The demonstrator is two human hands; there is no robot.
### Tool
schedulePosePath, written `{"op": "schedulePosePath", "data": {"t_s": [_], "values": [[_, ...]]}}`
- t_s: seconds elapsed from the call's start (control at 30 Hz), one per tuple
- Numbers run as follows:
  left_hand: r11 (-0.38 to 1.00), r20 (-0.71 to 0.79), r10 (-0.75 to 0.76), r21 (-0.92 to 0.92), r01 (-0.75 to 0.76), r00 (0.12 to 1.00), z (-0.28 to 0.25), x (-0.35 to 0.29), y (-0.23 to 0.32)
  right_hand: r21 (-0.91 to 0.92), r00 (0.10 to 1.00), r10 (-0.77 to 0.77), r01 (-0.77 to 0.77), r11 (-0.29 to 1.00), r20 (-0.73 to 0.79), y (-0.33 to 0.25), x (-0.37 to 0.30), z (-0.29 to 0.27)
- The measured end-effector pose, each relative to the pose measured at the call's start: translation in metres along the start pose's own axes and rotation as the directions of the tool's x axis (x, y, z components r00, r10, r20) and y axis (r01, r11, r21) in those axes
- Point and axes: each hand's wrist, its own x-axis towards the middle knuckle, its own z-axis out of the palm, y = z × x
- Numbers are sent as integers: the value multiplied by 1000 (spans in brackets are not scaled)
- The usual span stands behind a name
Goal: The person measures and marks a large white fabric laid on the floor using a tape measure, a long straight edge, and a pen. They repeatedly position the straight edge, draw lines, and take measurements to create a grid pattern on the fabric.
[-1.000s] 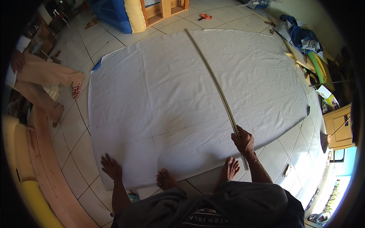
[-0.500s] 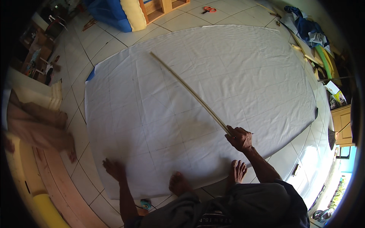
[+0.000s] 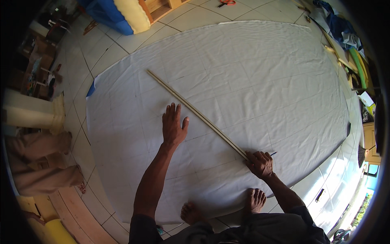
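A large white sheet (image 3: 118,134) with a faint pencil-like grid covers much of the tiled floor. Across it, slanting from far left to near right, lies a long, thin, pale straight strip (image 3: 199,116). My right hand (image 3: 260,163) is closed around the near end of the strip; a slim dark pen or pencil (image 3: 274,153) sticks out past its fingers. Just left of the strip, my left hand (image 3: 174,127) is over the sheet, palm down with fingers stretched out and holding nothing. Both my bare feet show at the sheet's near edge.
At left, another person in brown trousers (image 3: 44,162) stands by a wooden plank (image 3: 77,215) and a yellow roll (image 3: 59,232). Orange-handled scissors (image 3: 227,3) lie beyond the sheet. Scraps and blue cloth (image 3: 341,28) pile up at far right. A wooden frame (image 3: 160,10) stands at the back.
My left hand has moved from the sheet's near left corner up beside the strip. The strip and my right hand have shifted slightly. The other person's legs have moved.
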Motion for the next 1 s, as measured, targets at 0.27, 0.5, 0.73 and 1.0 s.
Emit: {"op": "schedulePosePath", "data": {"t_s": [0.27,0.5,0.73,1.0], "values": [[982,71,-162,114,153,984,29,28,29,51,999,48,-48,998,4,8,-7,0],[983,76,-177,68,172,981,32,24,23,73,1000,26,-27,997,11,12,-5,-2],[985,53,-164,55,161,985,34,22,24,57,1000,31,-31,998,6,15,-5,-9],[975,73,-203,102,195,976,34,27,30,57,999,46,-45,997,-14,26,0,-13]]}}
